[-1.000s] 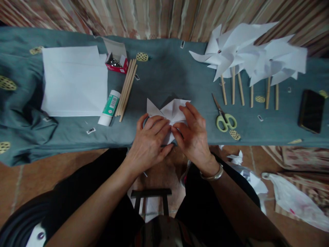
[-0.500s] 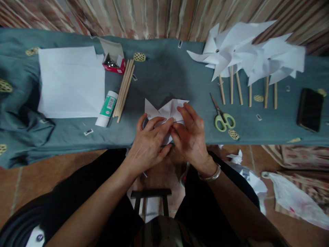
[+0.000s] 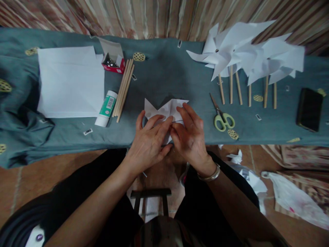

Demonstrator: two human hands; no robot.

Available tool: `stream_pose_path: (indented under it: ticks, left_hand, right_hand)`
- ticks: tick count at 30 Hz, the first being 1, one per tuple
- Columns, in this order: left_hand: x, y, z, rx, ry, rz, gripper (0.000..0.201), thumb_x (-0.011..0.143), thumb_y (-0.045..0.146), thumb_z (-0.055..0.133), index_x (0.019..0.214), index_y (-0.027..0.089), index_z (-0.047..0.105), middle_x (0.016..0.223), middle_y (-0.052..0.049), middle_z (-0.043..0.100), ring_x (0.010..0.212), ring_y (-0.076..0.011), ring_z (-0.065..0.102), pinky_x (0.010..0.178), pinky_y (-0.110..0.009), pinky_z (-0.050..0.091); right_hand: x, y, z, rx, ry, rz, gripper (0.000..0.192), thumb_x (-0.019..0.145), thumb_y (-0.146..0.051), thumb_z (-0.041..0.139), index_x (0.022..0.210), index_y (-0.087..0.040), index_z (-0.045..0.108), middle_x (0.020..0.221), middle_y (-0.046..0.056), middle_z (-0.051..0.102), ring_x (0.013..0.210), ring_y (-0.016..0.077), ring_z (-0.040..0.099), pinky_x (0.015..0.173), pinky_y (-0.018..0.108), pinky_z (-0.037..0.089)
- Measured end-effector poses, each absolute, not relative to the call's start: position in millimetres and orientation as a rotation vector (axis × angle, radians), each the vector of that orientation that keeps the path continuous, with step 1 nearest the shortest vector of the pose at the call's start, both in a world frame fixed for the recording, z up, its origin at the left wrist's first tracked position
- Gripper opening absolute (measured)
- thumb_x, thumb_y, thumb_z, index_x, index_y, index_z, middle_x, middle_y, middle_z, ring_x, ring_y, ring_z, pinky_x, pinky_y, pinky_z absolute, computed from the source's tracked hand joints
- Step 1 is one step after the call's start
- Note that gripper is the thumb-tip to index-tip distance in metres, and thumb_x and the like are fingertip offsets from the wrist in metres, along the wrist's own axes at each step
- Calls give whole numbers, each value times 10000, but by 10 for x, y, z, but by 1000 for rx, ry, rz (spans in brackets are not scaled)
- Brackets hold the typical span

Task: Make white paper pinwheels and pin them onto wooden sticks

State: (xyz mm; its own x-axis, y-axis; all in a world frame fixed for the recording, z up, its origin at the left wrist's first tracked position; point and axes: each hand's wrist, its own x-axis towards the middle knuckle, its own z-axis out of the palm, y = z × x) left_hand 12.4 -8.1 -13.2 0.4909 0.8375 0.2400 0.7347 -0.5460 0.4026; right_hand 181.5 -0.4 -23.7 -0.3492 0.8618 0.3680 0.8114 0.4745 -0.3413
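Note:
Both hands are on a cut, partly folded sheet of white paper at the front edge of the cloth-covered table. My left hand presses on its left and middle part, fingers curved, thumb below the edge. My right hand grips the right part, with thumb and index finger together near the paper's middle; a bracelet circles that wrist. The fingers hide the centre of the paper. Green-handled scissors lie to the right of my right hand.
On the left are a stack of white paper, a glue stick, wooden sticks and a small open red box of metal pieces. Several paper pinwheels lie at back right, a black phone at far right. Paper scraps are below.
Almost nothing differs. The hands stay on the paper with only a tiny shift of the fingers, and the whole view has moved very slightly.

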Motion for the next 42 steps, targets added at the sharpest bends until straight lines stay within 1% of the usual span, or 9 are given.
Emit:
stream_pose_path:
  ticks: [3, 7, 12, 16, 20, 23, 30, 37, 42]
  left_hand:
    - [124, -71, -142, 2482, 1336, 634, 786, 777, 310, 650, 1449, 177, 264, 1212, -120, 656, 1262, -306, 494, 1160, -602, 139]
    - [126, -60, -154, 2429, 1348, 636, 819, 775, 308, 646, 1469, 182, 230, 1210, -115, 659, 1261, -306, 485, 1158, -609, 141]
    - [122, -43, -159, 2356, 1358, 653, 827, 772, 310, 651, 1476, 168, 243, 1196, -101, 671, 1273, -319, 461, 1148, -629, 133]
    - [124, -27, -173, 2325, 1363, 683, 840, 764, 330, 670, 1469, 167, 244, 1189, -91, 677, 1272, -314, 458, 1148, -622, 129]
    - [131, -12, -178, 2290, 1377, 667, 850, 739, 331, 685, 1459, 176, 260, 1196, -86, 670, 1279, -315, 452, 1147, -617, 127]
    - [130, -4, -175, 2265, 1381, 661, 843, 732, 333, 690, 1452, 184, 277, 1193, -81, 668, 1287, -317, 445, 1145, -613, 132]
    - [129, -3, -184, 2288, 1377, 685, 813, 733, 335, 690, 1439, 192, 313, 1190, -77, 675, 1293, -314, 449, 1151, -603, 109]
    - [122, 13, -176, 2270, 1380, 639, 835, 726, 342, 700, 1442, 179, 302, 1184, -73, 684, 1297, -320, 442, 1147, -617, 88]
    - [129, 7, -181, 2255, 1379, 643, 838, 726, 343, 695, 1445, 185, 294, 1197, -73, 678, 1306, -318, 431, 1146, -620, 94]
  right_hand:
    - [1822, -3, -225, -1375, -2236, 144, 171, 938, -212, 457, 997, -261, 610, 1405, 80, 511, 1429, 275, 345, 1098, 512, 389]
    - [1829, -5, -231, -1336, -2255, 106, 192, 934, -223, 463, 1052, -226, 614, 1411, 113, 495, 1433, 274, 335, 1102, 486, 390]
    - [1831, -10, -248, -1331, -2280, 80, 187, 922, -187, 468, 1011, -193, 633, 1397, 134, 507, 1432, 274, 332, 1100, 461, 389]
    - [1828, -8, -245, -1325, -2306, 47, 177, 934, -205, 456, 990, -200, 624, 1398, 131, 506, 1427, 278, 341, 1066, 467, 418]
    - [1820, -8, -219, -1374, -2341, 114, 186, 937, -207, 447, 984, -208, 627, 1434, 123, 482, 1448, 281, 299, 1063, 486, 409]
    - [1815, -9, -198, -1387, -2324, 181, 199, 937, -205, 438, 974, -210, 634, 1441, 111, 481, 1445, 289, 297, 1048, 513, 410]
    - [1813, -21, -181, -1357, -2280, 232, 221, 943, -194, 432, 1031, -219, 634, 1437, 102, 487, 1444, 292, 297, 1051, 523, 416]
    - [1814, -25, -214, -1380, -2310, 169, 191, 940, -203, 451, 995, -191, 634, 1433, 139, 481, 1439, 311, 310, 1047, 511, 415]
    - [1816, -25, -230, -1379, -2324, 178, 210, 944, -197, 452, 1072, -214, 617, 1449, 114, 473, 1449, 293, 295, 1056, 511, 406]
